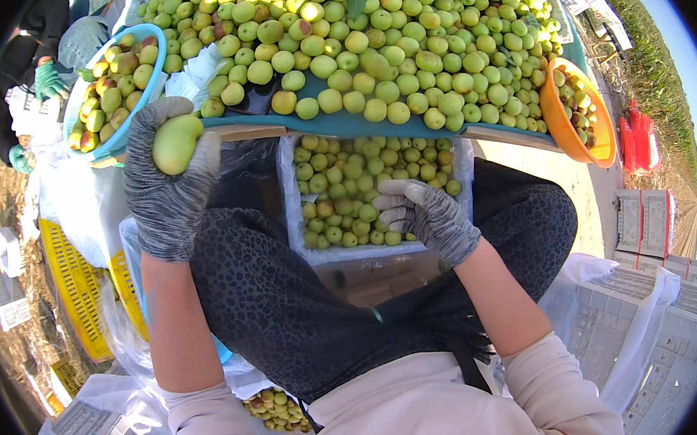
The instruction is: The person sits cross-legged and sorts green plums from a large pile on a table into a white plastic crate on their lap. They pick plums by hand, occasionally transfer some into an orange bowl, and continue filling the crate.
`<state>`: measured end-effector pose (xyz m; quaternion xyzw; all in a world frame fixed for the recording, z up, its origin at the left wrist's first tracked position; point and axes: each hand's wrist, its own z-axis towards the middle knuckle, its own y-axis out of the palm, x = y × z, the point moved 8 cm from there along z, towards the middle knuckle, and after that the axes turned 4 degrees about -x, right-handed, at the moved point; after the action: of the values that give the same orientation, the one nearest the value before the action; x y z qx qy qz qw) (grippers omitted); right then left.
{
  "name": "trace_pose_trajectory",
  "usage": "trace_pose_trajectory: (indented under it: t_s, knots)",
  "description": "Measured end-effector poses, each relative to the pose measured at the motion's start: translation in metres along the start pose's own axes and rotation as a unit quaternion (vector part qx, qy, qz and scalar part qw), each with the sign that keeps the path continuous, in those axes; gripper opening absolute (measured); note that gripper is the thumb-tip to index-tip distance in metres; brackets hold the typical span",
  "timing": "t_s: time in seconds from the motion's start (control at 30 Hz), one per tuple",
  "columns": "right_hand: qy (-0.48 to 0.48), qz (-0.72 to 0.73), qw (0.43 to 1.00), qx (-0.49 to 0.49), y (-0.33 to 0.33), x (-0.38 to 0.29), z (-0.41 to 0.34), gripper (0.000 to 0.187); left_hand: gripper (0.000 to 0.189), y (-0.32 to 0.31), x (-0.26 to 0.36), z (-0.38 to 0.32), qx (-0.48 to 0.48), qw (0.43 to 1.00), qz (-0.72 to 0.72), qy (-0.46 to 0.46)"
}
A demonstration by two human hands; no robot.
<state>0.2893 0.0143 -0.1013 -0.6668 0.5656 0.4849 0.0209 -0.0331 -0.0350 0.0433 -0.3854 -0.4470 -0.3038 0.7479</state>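
Observation:
My left hand [174,177], in a grey knitted glove with a pale palm, holds a green fruit [175,145] up near the blue basket. My right hand [426,214], gloved alike, hangs over the right part of a lined box of green fruit [345,183] between my knees, its fingers loosely curled. Whether anything lies under those fingers is hidden. Beyond the box, a teal-covered table [315,123] bears a large heap of green fruit [395,45], some with reddish patches. A dark flat device [253,96] and white paper slips [194,75] lie at its near left part.
A blue basket [161,47] of reddish fruit stands at the table's left, an orange basket [604,155] at its right. Another person's gloved hand [49,80] is at upper left. Yellow crates [75,291] stand left, white crates [605,313] right. A wooden table edge [509,139] runs ahead.

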Motion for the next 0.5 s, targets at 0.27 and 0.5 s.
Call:
trace_pose_trajectory:
  t_s: [0.27,0.5]
  knots:
    - [0.086,-0.039,0.962,0.256,-0.11,0.111,-0.003,0.028,0.04,-0.196,-0.338,-0.135,0.115,0.901,0.094,-0.408]
    - [-0.001,-0.681,0.694,0.235,-0.074,0.061,0.026,0.049,0.04,-0.192,-0.338,-0.109,0.057,0.87,0.256,-0.418]
